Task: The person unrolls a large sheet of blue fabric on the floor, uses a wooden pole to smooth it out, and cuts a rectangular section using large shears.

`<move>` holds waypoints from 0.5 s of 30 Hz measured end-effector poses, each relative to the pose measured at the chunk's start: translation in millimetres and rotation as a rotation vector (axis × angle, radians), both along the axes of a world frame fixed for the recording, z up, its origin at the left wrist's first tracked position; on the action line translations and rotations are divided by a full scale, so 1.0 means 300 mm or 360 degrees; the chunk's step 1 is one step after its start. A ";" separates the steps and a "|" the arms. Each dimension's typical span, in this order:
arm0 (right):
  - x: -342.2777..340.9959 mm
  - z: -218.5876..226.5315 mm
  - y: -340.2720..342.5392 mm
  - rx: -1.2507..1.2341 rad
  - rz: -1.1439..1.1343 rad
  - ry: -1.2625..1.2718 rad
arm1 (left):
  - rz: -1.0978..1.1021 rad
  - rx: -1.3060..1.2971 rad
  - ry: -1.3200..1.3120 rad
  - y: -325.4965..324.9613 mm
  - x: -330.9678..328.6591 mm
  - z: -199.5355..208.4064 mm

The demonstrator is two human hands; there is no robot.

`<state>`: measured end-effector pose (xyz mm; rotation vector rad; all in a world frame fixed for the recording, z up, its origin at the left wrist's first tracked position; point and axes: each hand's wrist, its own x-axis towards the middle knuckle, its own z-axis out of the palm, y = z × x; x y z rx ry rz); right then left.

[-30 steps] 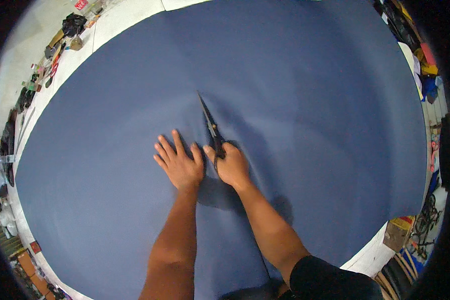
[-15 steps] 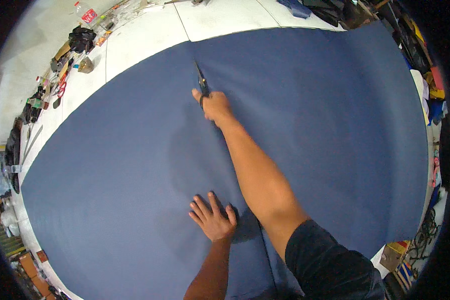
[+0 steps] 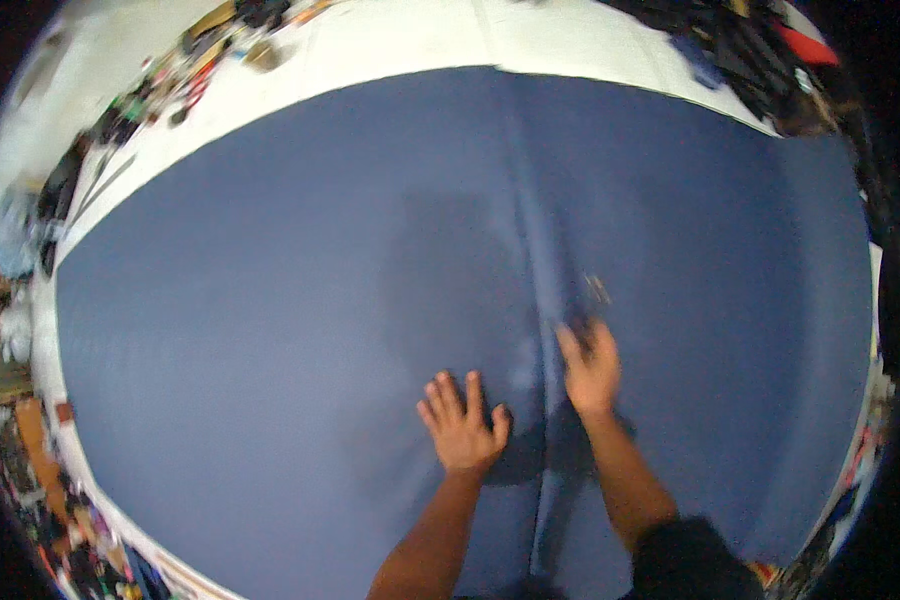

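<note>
One slit (image 3: pixel 526 250) crosses our blue sheet (image 3: pixel 250 300): left of it rests our left hand (image 3: pixel 465 440), fingers apart; right of it, our right hand (image 3: pixel 593 382) has fingers clamped on scissors (image 3: pixel 597 291).

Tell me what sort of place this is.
Probably a workshop: a large blue sheet lies spread over a white surface, with assorted clutter and a dark heap around it.
</note>
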<state>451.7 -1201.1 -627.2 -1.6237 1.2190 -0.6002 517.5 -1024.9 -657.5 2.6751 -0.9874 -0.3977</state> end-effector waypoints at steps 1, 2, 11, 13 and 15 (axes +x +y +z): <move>-0.268 0.004 0.172 -0.0199 -0.0090 0.0242 | -0.0049 -0.0003 -0.0023 -0.016 -0.001 0.006; -0.529 0.001 0.348 -0.0392 -0.0146 0.0533 | -0.0081 -0.0013 -0.0046 -0.030 -0.008 0.001; -1.341 -0.112 1.003 -0.0925 -0.0495 0.1044 | -0.0121 -0.0223 -0.0325 -0.008 -0.099 0.042; -1.290 0.001 0.987 -0.0721 -0.0504 0.1022 | -0.0109 -0.0268 -0.0361 0.015 -0.096 0.050; -1.313 -0.049 1.006 -0.0988 -0.0423 0.1008 | -0.0041 -0.0323 -0.0112 0.091 0.009 0.093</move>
